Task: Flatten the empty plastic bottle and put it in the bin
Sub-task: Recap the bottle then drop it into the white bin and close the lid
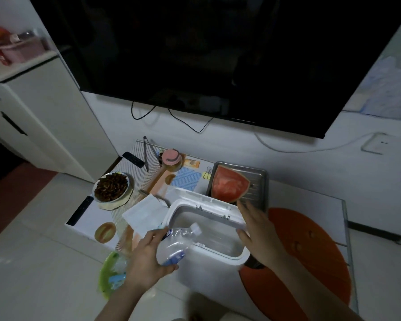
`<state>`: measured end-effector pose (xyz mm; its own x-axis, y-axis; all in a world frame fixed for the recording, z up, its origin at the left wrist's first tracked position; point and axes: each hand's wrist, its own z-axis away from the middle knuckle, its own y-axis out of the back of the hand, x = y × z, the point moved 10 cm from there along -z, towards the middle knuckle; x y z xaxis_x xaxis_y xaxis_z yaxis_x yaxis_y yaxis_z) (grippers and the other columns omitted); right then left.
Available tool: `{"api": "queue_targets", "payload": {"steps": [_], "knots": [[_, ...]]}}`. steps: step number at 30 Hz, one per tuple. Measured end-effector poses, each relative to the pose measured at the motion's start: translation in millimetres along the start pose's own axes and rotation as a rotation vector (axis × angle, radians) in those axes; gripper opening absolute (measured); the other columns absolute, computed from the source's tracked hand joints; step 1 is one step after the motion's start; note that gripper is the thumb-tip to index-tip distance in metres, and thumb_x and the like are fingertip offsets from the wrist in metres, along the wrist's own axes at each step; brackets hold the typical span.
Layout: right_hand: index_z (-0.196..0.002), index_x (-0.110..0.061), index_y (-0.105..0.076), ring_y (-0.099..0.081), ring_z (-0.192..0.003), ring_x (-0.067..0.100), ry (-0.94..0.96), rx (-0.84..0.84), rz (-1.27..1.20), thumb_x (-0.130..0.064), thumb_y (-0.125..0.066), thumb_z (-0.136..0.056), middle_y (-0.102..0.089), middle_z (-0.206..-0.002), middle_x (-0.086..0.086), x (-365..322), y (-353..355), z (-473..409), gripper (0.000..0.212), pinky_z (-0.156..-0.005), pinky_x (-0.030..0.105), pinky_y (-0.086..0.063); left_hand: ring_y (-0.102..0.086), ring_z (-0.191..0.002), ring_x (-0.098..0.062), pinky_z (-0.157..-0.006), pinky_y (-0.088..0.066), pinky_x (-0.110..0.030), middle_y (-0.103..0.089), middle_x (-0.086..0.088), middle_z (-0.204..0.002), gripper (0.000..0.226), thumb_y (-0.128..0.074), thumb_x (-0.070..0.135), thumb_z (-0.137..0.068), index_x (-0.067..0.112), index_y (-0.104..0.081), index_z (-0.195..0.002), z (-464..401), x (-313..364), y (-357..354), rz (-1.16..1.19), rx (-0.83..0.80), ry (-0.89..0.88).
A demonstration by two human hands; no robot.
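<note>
The left hand is wrapped around the base of the crumpled clear bottle, holding it tilted over the near-left rim of the white bin, cap end pointing into the opening. The bottle's blue label is too blurred to read. The right hand rests on the bin's right rim with fingers spread, gripping nothing else. The bin's lid stands open. Behind the bin, a watermelon slice lies on a metal tray; to the bin's left sits a bowl of dark food.
</note>
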<state>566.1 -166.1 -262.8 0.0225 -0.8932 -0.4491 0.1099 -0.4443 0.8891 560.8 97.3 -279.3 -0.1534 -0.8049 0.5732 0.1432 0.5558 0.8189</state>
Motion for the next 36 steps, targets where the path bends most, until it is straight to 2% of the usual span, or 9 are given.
{"api": "queue_targets", "payload": {"steps": [7, 13, 17, 21, 24, 27, 29, 31, 36], "knots": [[-0.147, -0.029, -0.001, -0.010, -0.146, 0.021, -0.058, -0.019, -0.026, -0.032, -0.051, -0.093, -0.003, -0.160, -0.001, 12, 4, 8, 0.073, -0.118, 0.041, -0.022, -0.055, -0.107, -0.020, -0.089, -0.044, -0.029, -0.059, 0.003, -0.123, 0.089, -0.082, 0.048, -0.052, 0.025, -0.045, -0.130, -51, 22, -37, -0.096, -0.166, -0.099], [-0.147, -0.028, 0.000, -0.009, -0.146, 0.020, -0.050, -0.028, -0.032, -0.031, -0.049, -0.095, -0.002, -0.160, -0.003, 11, 2, 13, 0.071, -0.118, 0.037, -0.022, -0.049, -0.117, -0.017, -0.102, -0.037, -0.032, -0.055, 0.006, -0.128, 0.084, -0.079, 0.053, -0.056, 0.033, -0.043, -0.129, -73, 38, -67, -0.156, -0.258, -0.187], [-0.147, -0.028, -0.001, -0.008, -0.146, 0.019, -0.031, -0.021, -0.043, -0.029, -0.050, -0.094, -0.003, -0.160, -0.003, 8, 1, 14, 0.072, -0.116, 0.034, -0.020, -0.053, -0.115, -0.021, -0.100, -0.045, -0.043, -0.058, -0.001, -0.128, 0.085, -0.084, 0.043, -0.059, 0.025, -0.045, -0.132, -64, 28, -50, 0.031, -0.116, -0.080], [-0.147, -0.027, -0.006, -0.014, -0.144, 0.017, -0.018, -0.025, -0.051, -0.029, -0.050, -0.093, -0.010, -0.159, -0.003, 6, -2, 16, 0.069, -0.115, 0.030, -0.020, -0.054, -0.109, -0.015, -0.093, -0.046, -0.036, -0.059, 0.005, -0.122, 0.082, -0.079, 0.049, -0.060, 0.023, -0.047, -0.130, -39, 17, -22, 0.155, 0.043, -0.024], [-0.146, -0.026, -0.013, -0.021, -0.141, 0.015, 0.001, -0.029, -0.049, -0.026, -0.052, -0.092, -0.019, -0.156, -0.003, 3, -7, 23, 0.066, -0.113, 0.027, -0.022, -0.047, -0.120, -0.017, -0.099, -0.040, -0.036, -0.050, 0.006, -0.130, 0.083, -0.075, 0.055, -0.064, 0.022, -0.041, -0.133, -23, 5, -2, 0.171, 0.146, 0.039], [-0.141, -0.025, -0.025, -0.025, -0.138, 0.013, 0.036, -0.060, -0.041, -0.023, -0.052, -0.090, -0.029, -0.151, -0.003, -4, -19, 34, 0.058, -0.111, 0.024, -0.024, -0.026, -0.139, -0.020, -0.111, -0.024, -0.048, -0.027, -0.001, -0.153, 0.084, -0.047, 0.067, -0.074, 0.024, -0.026, -0.143, -18, 8, 7, -0.008, 0.151, 0.016], [-0.137, -0.023, -0.033, -0.025, -0.138, 0.014, 0.061, -0.101, -0.020, -0.023, -0.051, -0.089, -0.032, -0.149, -0.002, -8, -31, 39, 0.051, -0.112, 0.026, -0.024, -0.009, -0.144, -0.018, -0.115, -0.009, -0.048, -0.009, 0.005, -0.157, 0.079, -0.031, 0.069, -0.077, 0.035, -0.010, -0.145, -20, 13, 0, -0.120, 0.072, -0.016], [-0.136, -0.022, -0.034, -0.022, -0.141, 0.015, 0.068, -0.144, 0.013, -0.025, -0.049, -0.091, -0.029, -0.152, -0.002, -11, -44, 41, 0.047, -0.112, 0.031, -0.026, 0.006, -0.143, -0.014, -0.114, 0.001, -0.047, 0.006, 0.011, -0.155, 0.071, -0.028, 0.067, -0.083, 0.043, 0.004, -0.142, -21, 16, -16, -0.182, -0.024, -0.048], [-0.142, -0.022, -0.023, -0.008, -0.145, 0.018, 0.051, -0.252, 0.090, -0.025, -0.045, -0.093, -0.016, -0.157, -0.002, -13, -77, 41, 0.054, -0.116, 0.037, -0.018, 0.020, -0.141, -0.012, -0.114, 0.006, -0.042, 0.018, 0.012, -0.152, 0.060, -0.029, 0.053, -0.094, 0.042, 0.006, -0.141, -15, 5, -57, -0.330, -0.191, -0.062]]}}
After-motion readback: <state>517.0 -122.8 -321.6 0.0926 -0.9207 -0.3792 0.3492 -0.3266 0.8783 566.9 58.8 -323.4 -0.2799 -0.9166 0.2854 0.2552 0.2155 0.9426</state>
